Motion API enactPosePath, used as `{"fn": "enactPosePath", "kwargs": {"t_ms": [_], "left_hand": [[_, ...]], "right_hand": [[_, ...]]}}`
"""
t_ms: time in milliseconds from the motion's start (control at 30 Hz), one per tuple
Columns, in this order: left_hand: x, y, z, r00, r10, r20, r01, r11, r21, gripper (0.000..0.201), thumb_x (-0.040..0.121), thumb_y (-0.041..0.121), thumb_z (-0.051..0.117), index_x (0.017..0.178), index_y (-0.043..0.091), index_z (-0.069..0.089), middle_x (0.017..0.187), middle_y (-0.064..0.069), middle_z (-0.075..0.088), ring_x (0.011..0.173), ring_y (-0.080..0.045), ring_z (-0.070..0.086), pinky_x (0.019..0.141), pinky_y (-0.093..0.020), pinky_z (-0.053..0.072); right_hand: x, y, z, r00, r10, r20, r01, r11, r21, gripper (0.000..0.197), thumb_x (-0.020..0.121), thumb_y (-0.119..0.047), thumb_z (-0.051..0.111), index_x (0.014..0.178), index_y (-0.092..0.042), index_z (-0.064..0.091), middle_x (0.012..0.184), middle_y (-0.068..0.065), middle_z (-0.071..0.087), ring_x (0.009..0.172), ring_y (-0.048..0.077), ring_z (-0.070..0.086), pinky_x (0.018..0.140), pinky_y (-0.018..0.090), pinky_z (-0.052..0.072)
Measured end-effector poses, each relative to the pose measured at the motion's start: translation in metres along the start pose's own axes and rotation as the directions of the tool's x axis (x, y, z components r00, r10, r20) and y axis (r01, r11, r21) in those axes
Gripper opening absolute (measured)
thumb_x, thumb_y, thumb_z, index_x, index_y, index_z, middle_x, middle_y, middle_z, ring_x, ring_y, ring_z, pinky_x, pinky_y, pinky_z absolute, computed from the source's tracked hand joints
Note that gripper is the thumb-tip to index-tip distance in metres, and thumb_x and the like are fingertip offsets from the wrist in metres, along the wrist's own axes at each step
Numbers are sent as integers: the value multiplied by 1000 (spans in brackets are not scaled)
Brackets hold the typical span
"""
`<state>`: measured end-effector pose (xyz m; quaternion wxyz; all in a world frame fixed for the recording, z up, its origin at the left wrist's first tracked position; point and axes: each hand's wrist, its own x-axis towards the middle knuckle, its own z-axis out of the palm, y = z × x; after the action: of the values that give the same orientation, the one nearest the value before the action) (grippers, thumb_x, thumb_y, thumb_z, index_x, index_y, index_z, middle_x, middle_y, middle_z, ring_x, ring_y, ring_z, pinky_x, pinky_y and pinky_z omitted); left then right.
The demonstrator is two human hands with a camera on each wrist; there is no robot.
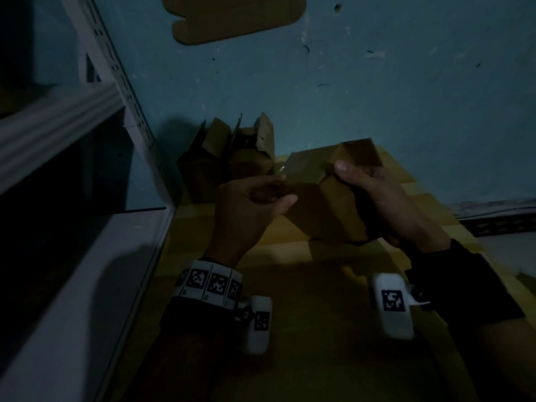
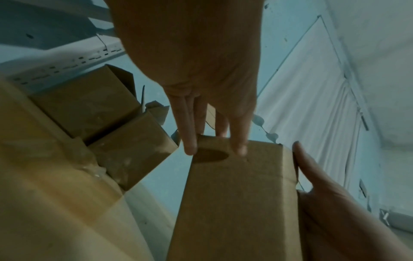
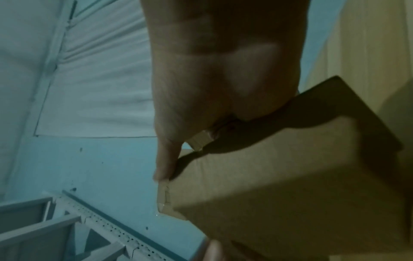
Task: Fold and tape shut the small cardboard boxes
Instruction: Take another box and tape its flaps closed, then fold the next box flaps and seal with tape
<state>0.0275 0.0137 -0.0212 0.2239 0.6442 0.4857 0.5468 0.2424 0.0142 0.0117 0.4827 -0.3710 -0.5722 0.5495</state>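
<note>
plain brown cardboard box up off the table, our left hand pinching its near end, our right hand wrapped round its far side, more boxes behind it

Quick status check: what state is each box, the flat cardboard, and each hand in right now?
Held box: lifted off the table, flaps folded shut.
Boxes by the wall: standing, top flaps open.
Flat cardboard: unfolded.
Left hand: pinching the held box's end.
Right hand: gripping its other side.
</note>
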Motion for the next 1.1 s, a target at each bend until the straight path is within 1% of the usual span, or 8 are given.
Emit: {"fn": "enactPosePath", "kwargs": {"t_ms": [200, 267, 367, 600, 700, 833, 933, 1100], "left_hand": [[3, 1, 1, 963, -20, 269, 47, 995, -93, 70, 75, 22, 82, 140, 22, 54, 143, 18, 47, 123, 8, 51, 95, -14, 49], [4, 1, 3, 966, -31, 256, 60, 993, -103, 70, 71, 23, 83, 135, 24, 57, 150, 2, 46, 134, -5, 46, 103, -16, 45], [4, 3, 5, 980, -55, 192, 77, 991, -113, 71, 63, 31, 84, 129, 25, 61, 146, -7, 51, 135, -8, 46, 107, -23, 45], [-2, 9, 11, 995, -41, 86, 49, 994, -94, 68, 60, 24, 91, 124, 18, 67, 135, 0, 60, 128, -9, 54, 98, -27, 53], [-3, 9, 13, 997, 1, 72, 2, 999, -47, 68, 62, 24, 91, 125, 16, 67, 124, 7, 64, 117, -6, 62, 91, -21, 56], [0, 7, 12, 996, 53, 71, -54, 998, 18, 70, 62, 29, 91, 126, 14, 67, 118, 1, 70, 106, -3, 67, 87, -23, 57], [3, 7, 4, 986, 102, 129, -116, 988, 105, 74, 61, 34, 91, 128, 17, 65, 127, -7, 66, 113, -5, 63, 91, -27, 57], [3, 12, -6, 973, 188, 136, -204, 972, 114, 64, 71, 52, 78, 126, 23, 66, 108, 5, 74, 88, -9, 71, 68, -38, 62]], "right_hand": [[0, 2, -2, 998, 62, 27, -64, 997, 47, 48, 96, -47, 49, 124, -12, 67, 115, 11, 76, 105, 28, 74, 81, 36, 62], [1, 4, -3, 997, 77, 6, -77, 997, -5, 52, 98, -52, 46, 124, -13, 67, 113, 8, 77, 105, 26, 74, 82, 39, 62], [2, 3, -2, 996, 85, -30, -88, 986, -143, 58, 94, -64, 43, 116, -18, 72, 108, 4, 78, 100, 23, 76, 88, 44, 59], [1, 0, 0, 995, -79, -53, 56, 940, -336, 36, 77, -49, 69, 96, -19, 71, 84, -13, 78, 74, 4, 74, 60, 16, 54], [2, 1, -5, 992, -116, -39, 87, 892, -444, 37, 63, -41, 84, 90, -19, 74, 83, -13, 77, 72, 3, 73, 58, 18, 57], [4, 2, -9, 985, -140, -98, 81, 885, -458, 42, 64, -35, 89, 93, -6, 78, 87, 3, 79, 79, 19, 76, 68, 40, 60], [1, 2, -11, 990, -83, -114, 34, 926, -377, 29, 70, -33, 85, 92, -15, 77, 85, -9, 79, 78, 9, 76, 61, 24, 60], [-3, -4, -16, 987, 31, -155, -81, 940, -331, 45, 74, -52, 74, 89, -10, 74, 77, -2, 78, 68, 15, 76, 53, 27, 57]]}}
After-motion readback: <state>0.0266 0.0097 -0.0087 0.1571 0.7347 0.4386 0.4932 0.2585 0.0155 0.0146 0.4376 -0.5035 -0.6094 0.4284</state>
